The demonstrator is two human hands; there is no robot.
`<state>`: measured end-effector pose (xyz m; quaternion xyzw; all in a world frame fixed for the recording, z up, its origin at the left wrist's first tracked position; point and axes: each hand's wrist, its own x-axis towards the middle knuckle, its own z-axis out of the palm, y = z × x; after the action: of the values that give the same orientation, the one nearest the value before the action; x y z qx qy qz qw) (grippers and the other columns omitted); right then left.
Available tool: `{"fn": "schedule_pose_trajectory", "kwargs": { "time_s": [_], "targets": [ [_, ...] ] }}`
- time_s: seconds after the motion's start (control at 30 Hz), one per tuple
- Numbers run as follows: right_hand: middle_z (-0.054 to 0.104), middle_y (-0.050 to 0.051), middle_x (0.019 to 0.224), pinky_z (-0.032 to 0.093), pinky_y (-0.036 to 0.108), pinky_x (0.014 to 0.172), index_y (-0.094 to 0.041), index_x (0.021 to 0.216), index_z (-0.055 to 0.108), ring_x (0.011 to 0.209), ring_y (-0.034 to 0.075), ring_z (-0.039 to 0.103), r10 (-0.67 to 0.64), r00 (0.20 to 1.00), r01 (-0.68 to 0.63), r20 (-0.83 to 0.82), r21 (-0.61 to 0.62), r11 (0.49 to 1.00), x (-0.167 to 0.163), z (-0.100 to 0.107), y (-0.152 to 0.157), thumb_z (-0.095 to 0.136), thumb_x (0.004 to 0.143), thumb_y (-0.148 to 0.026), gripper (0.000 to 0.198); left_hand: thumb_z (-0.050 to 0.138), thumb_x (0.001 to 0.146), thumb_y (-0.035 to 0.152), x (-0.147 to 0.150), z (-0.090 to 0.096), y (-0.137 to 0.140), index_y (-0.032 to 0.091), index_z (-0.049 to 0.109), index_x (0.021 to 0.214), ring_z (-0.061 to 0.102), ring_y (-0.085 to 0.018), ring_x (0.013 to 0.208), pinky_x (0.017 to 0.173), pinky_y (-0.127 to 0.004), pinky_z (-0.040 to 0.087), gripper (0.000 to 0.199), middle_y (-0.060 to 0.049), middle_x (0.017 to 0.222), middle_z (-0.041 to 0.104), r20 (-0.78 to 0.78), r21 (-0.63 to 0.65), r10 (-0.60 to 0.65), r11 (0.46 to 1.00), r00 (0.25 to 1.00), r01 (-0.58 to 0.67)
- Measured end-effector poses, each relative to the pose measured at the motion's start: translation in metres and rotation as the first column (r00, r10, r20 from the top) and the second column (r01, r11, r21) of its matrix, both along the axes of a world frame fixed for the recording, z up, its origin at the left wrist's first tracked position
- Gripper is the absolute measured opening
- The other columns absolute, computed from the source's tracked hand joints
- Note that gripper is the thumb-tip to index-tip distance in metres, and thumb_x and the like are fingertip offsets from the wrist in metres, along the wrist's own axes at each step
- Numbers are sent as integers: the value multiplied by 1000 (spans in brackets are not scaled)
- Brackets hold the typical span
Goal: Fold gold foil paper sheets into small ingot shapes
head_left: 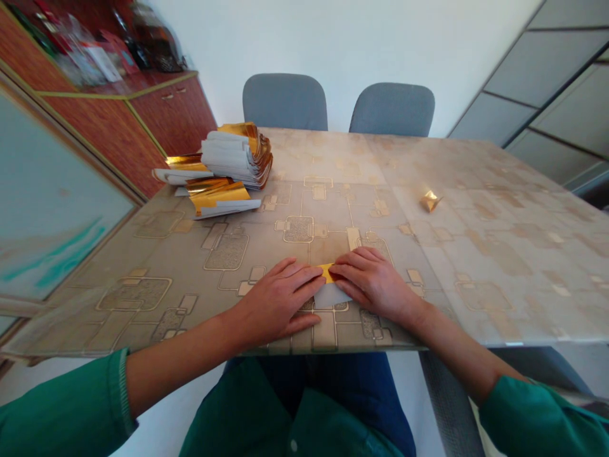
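Between your hands, near the table's near edge, a small gold-and-white foil paper lies on the patterned tablecloth. At its 9 o'clock, your left hand rests palm down, thumb spread from the fingers, fingertips on the paper. At 3 o'clock, your right hand curls its fingers over it; whether they pinch or merely press, one cannot tell. Folded gold foil sheets lie stacked toward 11 o'clock, a folded gold-foil piece toward 2 o'clock.
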<state>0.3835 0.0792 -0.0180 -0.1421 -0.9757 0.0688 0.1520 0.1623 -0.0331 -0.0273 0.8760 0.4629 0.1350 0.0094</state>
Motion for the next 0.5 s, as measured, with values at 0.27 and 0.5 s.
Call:
{"fn": "schedule_pose_trajectory", "kwargs": {
  "time_s": [0.27, 0.5],
  "targets": [
    [69, 9, 121, 38, 48, 108, -16, 119, 66, 107, 22, 60, -40, 995, 45, -93, 51, 998, 22, -9, 2, 48, 100, -24, 28, 57, 94, 45, -5, 3, 1, 14, 52, 136, 52, -31, 123, 110, -55, 37, 52, -15, 138, 55, -25, -63, -31, 998, 999, 30],
    [66, 13, 124, 44, 52, 103, -15, 119, 65, 113, 27, 56, -190, 966, 192, -174, -5, 981, 18, -1, -36, 48, 97, -18, 28, 59, 91, 42, 3, 8, -4, 16, 52, 135, 52, -30, 122, 113, -55, 31, 51, -15, 132, 57, 31, -73, -25, 997, 999, 28]
  ]
}}
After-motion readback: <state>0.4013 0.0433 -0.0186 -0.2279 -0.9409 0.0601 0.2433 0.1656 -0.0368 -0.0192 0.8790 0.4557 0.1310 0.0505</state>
